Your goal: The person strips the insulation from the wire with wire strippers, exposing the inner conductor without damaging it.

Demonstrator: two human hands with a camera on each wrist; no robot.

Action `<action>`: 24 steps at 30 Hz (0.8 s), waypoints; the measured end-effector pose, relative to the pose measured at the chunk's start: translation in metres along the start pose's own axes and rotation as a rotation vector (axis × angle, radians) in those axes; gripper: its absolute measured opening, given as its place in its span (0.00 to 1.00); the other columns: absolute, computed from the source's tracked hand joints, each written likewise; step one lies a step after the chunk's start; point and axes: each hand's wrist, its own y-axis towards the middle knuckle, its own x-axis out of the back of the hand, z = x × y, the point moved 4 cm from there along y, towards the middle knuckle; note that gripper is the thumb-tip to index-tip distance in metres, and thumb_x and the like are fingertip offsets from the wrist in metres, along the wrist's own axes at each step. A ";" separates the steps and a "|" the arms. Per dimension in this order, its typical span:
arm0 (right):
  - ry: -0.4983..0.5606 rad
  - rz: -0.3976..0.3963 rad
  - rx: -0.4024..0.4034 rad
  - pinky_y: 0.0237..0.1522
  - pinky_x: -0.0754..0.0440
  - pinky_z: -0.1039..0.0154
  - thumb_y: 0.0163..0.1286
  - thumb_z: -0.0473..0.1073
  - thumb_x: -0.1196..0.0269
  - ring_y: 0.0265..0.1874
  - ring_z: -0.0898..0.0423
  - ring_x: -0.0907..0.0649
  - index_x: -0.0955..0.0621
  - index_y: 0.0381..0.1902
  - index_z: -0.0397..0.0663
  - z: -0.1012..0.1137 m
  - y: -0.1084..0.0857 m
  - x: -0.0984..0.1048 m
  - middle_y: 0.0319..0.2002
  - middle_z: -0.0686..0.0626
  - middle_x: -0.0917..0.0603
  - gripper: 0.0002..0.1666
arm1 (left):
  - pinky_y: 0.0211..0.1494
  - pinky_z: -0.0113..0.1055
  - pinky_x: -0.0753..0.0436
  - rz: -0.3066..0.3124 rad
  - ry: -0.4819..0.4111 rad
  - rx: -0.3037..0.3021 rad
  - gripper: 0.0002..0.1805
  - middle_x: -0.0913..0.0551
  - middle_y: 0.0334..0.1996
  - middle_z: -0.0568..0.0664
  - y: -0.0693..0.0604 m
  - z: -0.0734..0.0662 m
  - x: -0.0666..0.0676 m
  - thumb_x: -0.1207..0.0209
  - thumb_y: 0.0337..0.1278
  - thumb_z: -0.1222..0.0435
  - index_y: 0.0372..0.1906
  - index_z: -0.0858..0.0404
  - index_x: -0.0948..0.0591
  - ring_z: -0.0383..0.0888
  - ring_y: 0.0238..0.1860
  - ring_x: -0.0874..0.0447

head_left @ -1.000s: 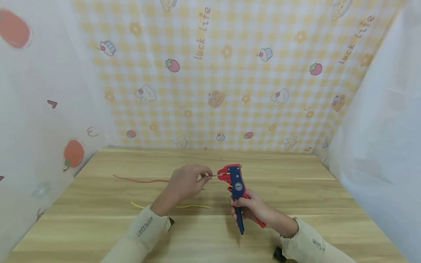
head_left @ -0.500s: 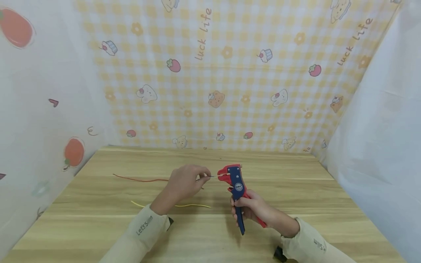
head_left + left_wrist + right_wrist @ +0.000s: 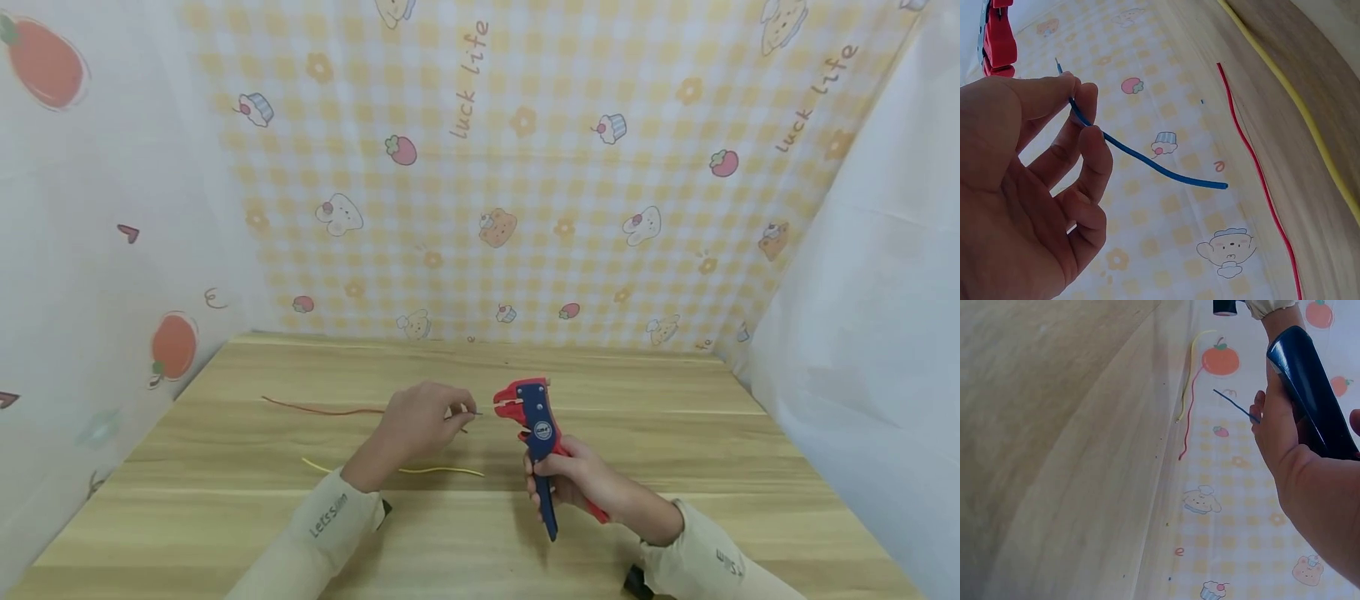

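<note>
My left hand (image 3: 423, 421) pinches a short blue wire (image 3: 1160, 169) between thumb and fingertips. The wire's far tip is thin and looks bare in the left wrist view; its other end sticks out past my fingers. To the right, my right hand (image 3: 588, 479) grips the handles of a red and blue wire stripper (image 3: 538, 417), held upright with its head pointing left. A small gap separates the wire's tip from the stripper's jaws. The right wrist view shows one blue handle (image 3: 1307, 387) beside my right hand.
A red wire (image 3: 322, 412) lies on the wooden table (image 3: 675, 433) behind my left hand, which hides part of it. Nearer, a yellow wire (image 3: 442, 469) passes under my left wrist. A tiny blue scrap (image 3: 1202, 101) and other specks are nearby. Patterned cloth (image 3: 517, 167) encloses the table.
My left hand has drawn left and slightly towards me, taking the blue wire's tip out of the stripper's jaws. My right hand and the stripper have barely moved.
</note>
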 end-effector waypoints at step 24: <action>-0.005 0.017 0.005 0.40 0.16 0.55 0.71 0.34 0.51 0.33 0.58 0.16 0.28 0.45 0.40 0.002 0.000 -0.004 0.35 0.49 0.19 0.07 | 0.25 0.33 0.27 0.144 0.016 0.066 0.04 0.15 0.30 0.40 -0.002 0.012 -0.015 0.36 0.63 0.58 0.37 0.50 0.13 0.36 0.27 0.25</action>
